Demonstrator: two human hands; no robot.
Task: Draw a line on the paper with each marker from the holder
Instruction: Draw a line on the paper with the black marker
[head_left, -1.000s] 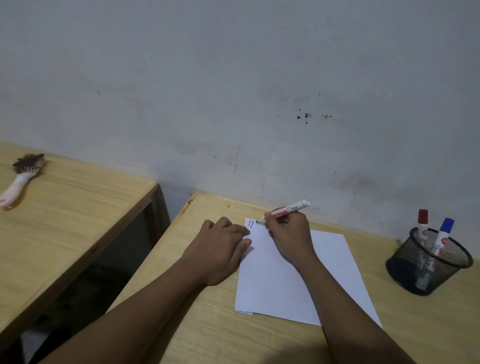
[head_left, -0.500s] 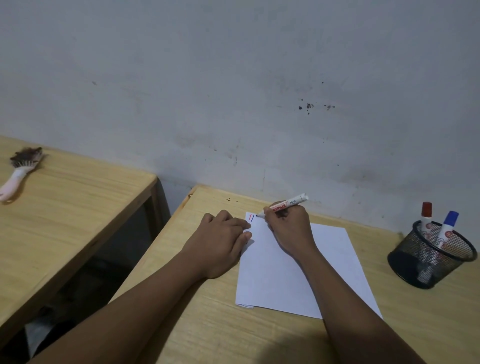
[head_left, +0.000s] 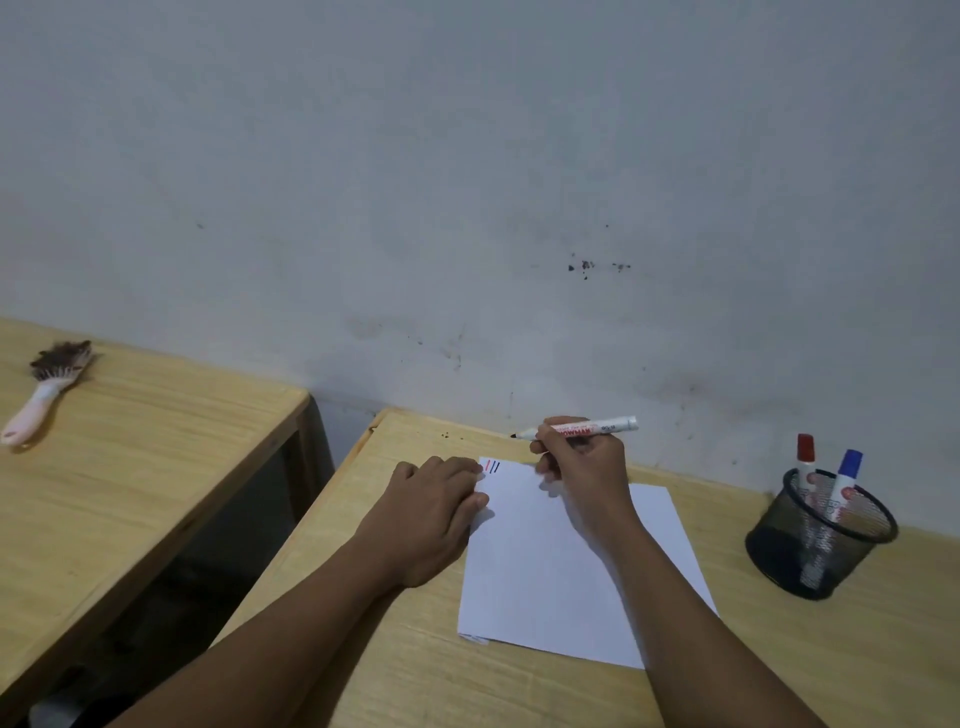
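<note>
A white sheet of paper (head_left: 550, 571) lies on the wooden desk (head_left: 779, 649). Near its top left corner are three short lines (head_left: 491, 467): red, blue and a dark one. My right hand (head_left: 582, 473) grips an uncapped white marker (head_left: 587, 428) with a dark tip, lifted off the paper and pointing left. My left hand (head_left: 436, 514) rests closed on the paper's left edge, pinning it down. A black mesh holder (head_left: 815, 540) at the right holds a red-capped marker (head_left: 805, 457) and a blue-capped marker (head_left: 847, 478).
A second wooden table (head_left: 130, 467) stands to the left across a dark gap, with a pink-handled brush (head_left: 47, 389) on it. A stained grey wall (head_left: 467, 182) runs right behind both desks.
My right hand has lifted the marker's tip up off the paper and away toward the wall. A dark third line now shows beside the red and blue ones.
</note>
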